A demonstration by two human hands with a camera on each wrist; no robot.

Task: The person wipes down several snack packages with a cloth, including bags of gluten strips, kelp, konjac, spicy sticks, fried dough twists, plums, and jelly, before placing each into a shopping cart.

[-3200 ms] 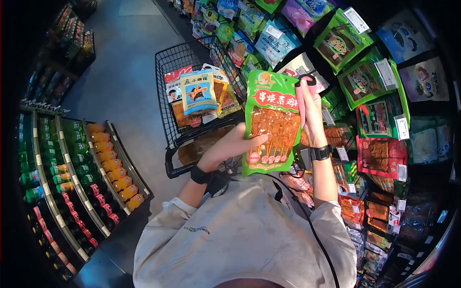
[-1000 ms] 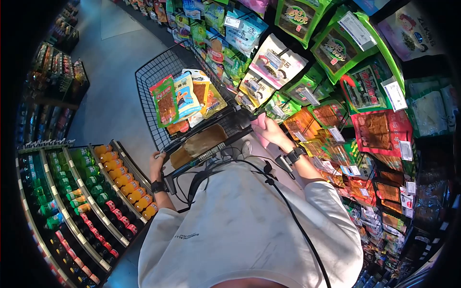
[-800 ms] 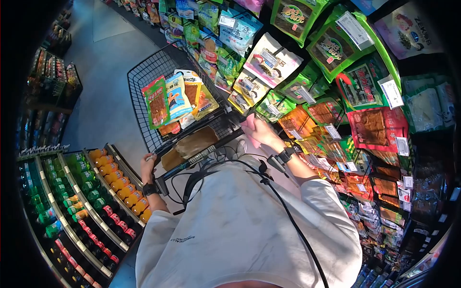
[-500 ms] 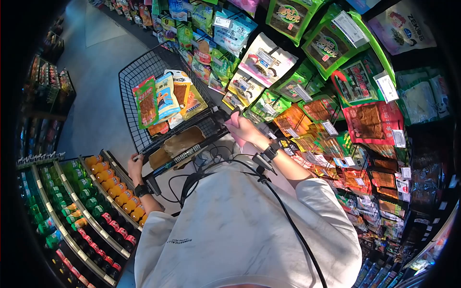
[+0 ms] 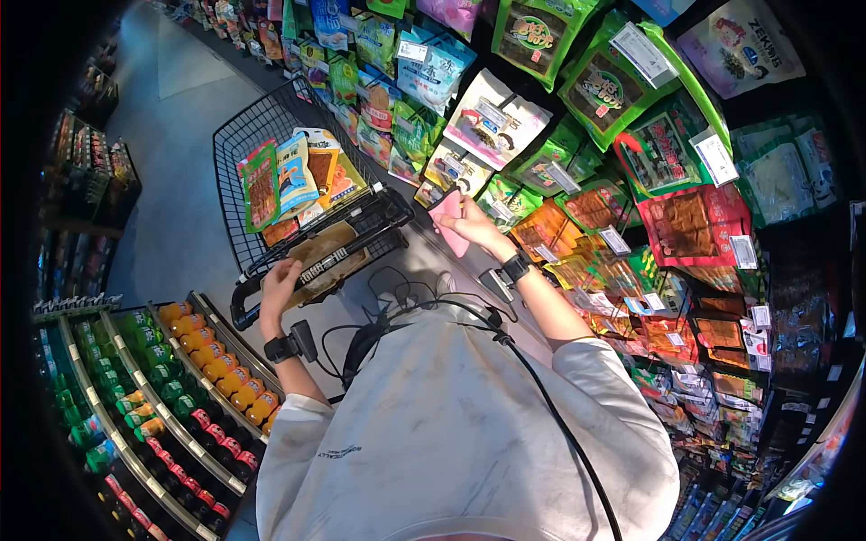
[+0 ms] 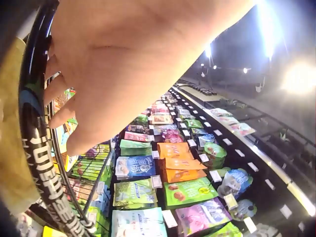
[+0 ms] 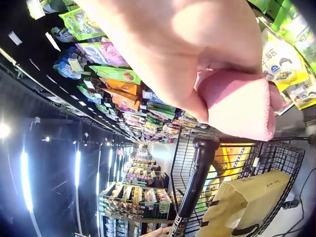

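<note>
My left hand point(image 5: 280, 287) grips the black handle point(image 5: 327, 259) of a wire shopping cart point(image 5: 236, 153); in the left wrist view its fingers point(image 6: 61, 116) pass behind the bar. My right hand point(image 5: 476, 227) holds a folded pink cloth point(image 5: 448, 223), off the handle's right end, in front of the hanging snack packs. In the right wrist view the cloth point(image 7: 239, 106) bulges from between thumb and fingers. Several snack packs lie in the cart: a green-and-red one point(image 5: 262, 187), a blue-and-cream one point(image 5: 296, 171) and an orange one point(image 5: 343, 178). A brown paper bag point(image 7: 252, 197) sits near the handle.
Hanging snack packs with price tags crowd the right-hand rack, such as a white-and-pink pack point(image 5: 494, 119) and a red pack point(image 5: 693, 225). A bottle shelf point(image 5: 162, 397) flanks my left. Grey floor point(image 5: 176, 180) stretches ahead; black cables point(image 5: 406, 302) hang by my waist.
The green-and-red pack went from my hands into the cart. Lately the cart has turned, my left hand has shifted inward along the handle, and my right hand with the cloth has come off it.
</note>
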